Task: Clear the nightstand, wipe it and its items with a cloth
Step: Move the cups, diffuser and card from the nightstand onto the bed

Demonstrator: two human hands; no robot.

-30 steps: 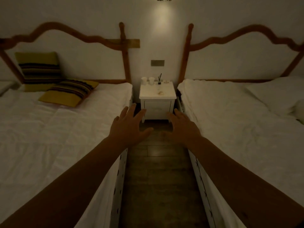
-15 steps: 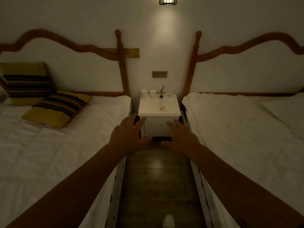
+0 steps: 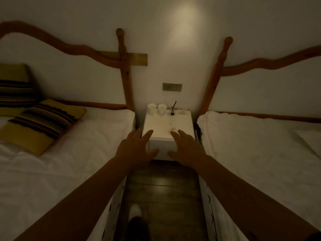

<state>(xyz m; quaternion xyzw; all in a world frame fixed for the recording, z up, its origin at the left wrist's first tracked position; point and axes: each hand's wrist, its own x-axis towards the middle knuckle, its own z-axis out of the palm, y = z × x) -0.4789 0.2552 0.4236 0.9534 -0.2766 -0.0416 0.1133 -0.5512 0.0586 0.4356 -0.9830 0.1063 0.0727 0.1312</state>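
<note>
Left hand (image 3: 137, 148) and right hand (image 3: 186, 147) outstretched, fingers spread, empty, nightstand (image 3: 169, 124) beyond them, two cups (image 3: 156, 108), one diffuser (image 3: 172, 110)

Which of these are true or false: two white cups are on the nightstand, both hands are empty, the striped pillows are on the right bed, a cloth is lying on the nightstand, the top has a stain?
1. Two white cups stand at the back of the nightstand. True.
2. The left hand and right hand are empty. True.
3. The striped pillows lie on the right bed. False: they lie on the left bed.
4. A cloth lies on the nightstand. False: no cloth is visible.
5. The top has a brownish stain. True.
</note>
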